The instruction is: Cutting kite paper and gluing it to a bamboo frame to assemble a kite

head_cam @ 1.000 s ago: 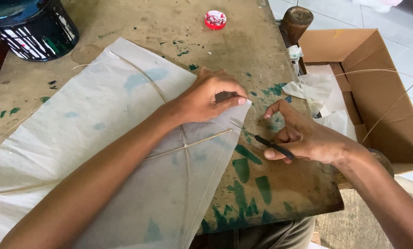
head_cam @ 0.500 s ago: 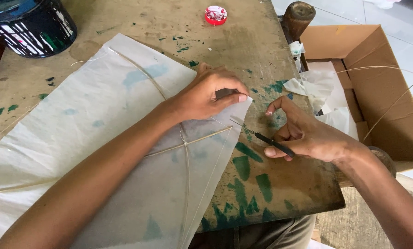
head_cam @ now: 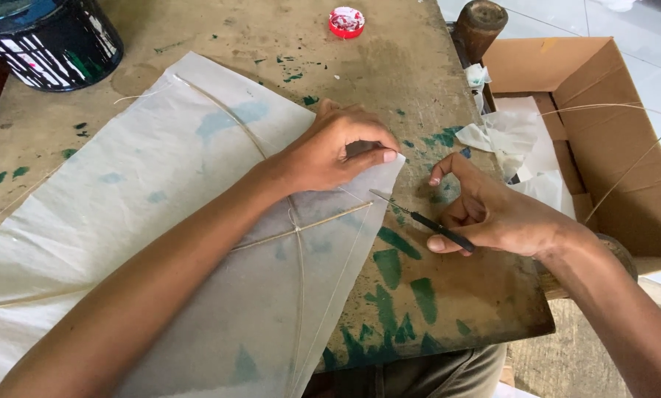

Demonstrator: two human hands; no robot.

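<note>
A: What's going on at the table (head_cam: pixel 448 44) rn?

B: Person's working on a kite (head_cam: pixel 197 243) – thin white paper w/ a stick frame, lying flat across the left & middle of the table. Left hand (head_cam: pixel 334 151) is pressing down on the kite's right corner, fingers curled, thumb & forefinger pinching the paper edge flat.

A: And the other one?

B: Right hand (head_cam: pixel 492 214) is just beside that corner, resting on the green-stained wood. It's closed loosely round a thin dark blade (head_cam: pixel 422 219), pinched between thumb & fingers, tip pointing at the paper edge, right under the left thumb.

A: So cutting or trimming?

B: Looks like trimming or scoring the edge by the frame string, I'd say – can't tell if the tip's touching paper yet. Next bit would need a light, steady pull along the edge; paper's flimsy, so the left hand has to be keeping it taut or it'll be tearing.

A: Anything else about?

B: Striped dark pot (head_cam: pixel 50 37) at the far left, small red cap (head_cam: pixel 346 21) at the far edge, cardboard box (head_cam: pixel 610 125) w/ paper scraps off to the right.
</note>
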